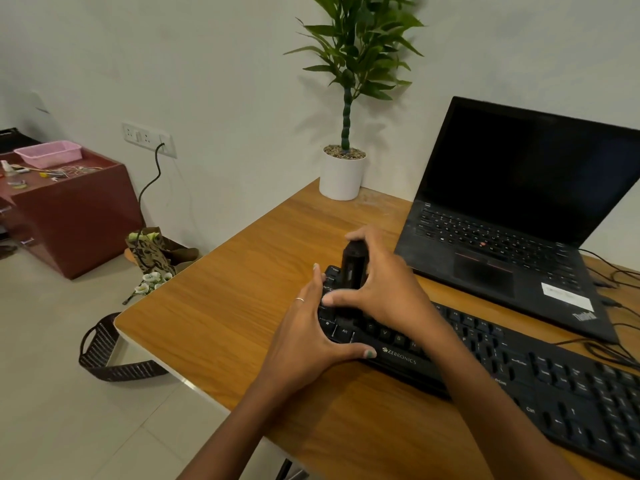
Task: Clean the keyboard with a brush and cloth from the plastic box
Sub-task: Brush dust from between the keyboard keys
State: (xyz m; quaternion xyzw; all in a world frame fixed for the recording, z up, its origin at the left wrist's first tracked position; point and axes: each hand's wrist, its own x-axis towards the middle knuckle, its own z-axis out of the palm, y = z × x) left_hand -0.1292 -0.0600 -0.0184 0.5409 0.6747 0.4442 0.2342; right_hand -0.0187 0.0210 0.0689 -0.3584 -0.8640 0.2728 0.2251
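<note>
Keyboard point(519, 368): black, pale key legends, white ZEBRONICS print on the front edge. Brush point(353, 268): black. Table point(221, 306): orange-brown wood grain. Laptop point(512, 237), right of frame: black, dark screen, red dot among the keys, white sticker. Plant point(353, 57), top centre: green leaves, white pot point(341, 178). Plastic box point(48, 153), upper left: pink, on a dark red cabinet point(72, 216). Basket point(104, 355), lower left: dark brown, perforated pattern. Wall point(207, 64): off-white. Floor point(52, 393): pale grey tiles.
</note>
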